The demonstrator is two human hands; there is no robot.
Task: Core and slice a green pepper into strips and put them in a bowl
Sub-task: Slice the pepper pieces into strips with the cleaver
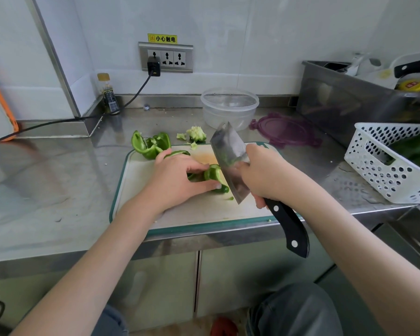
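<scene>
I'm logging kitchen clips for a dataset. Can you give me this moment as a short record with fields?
setting: steel counter, white cutting board
left hand: presses down a green pepper piece on the board
right hand: grips a cleaver, blade beside the held piece
uncut pepper: larger piece at the board's far left corner
core: on the counter behind the board
bowl: clear plastic, no strips inside
purple lid: flat, right of bowl
white basket: at right, holding green vegetables
</scene>
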